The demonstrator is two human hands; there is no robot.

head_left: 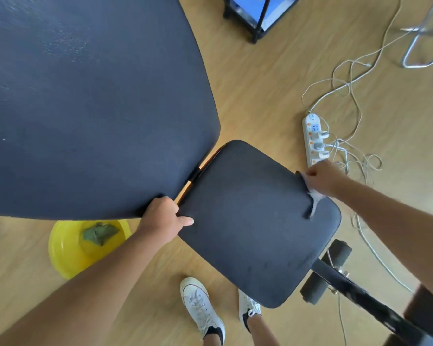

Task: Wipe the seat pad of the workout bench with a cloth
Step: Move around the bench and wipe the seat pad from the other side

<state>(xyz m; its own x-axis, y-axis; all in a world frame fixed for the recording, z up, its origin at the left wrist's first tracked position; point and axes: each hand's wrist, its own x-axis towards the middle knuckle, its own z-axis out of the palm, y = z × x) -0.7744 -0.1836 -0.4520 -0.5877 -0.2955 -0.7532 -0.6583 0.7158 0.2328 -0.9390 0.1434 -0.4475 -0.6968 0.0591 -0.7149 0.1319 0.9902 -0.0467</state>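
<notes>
The black seat pad (250, 221) of the workout bench fills the lower middle of the view, below the big raised back pad (85, 101). My right hand (323, 178) is at the seat pad's right edge, shut on a small grey cloth (315, 199) whose loose end hangs onto the pad. My left hand (164, 218) grips the seat pad's left edge near the gap between the two pads, thumb on top.
A yellow basin (68, 248) with a green rag (99, 232) sits on the wooden floor at the left. A white power strip (314, 141) with tangled cables lies to the right. Foam leg rollers (339, 253) and the bench frame (365, 298) extend lower right. My white shoes (200, 305) stand below the seat.
</notes>
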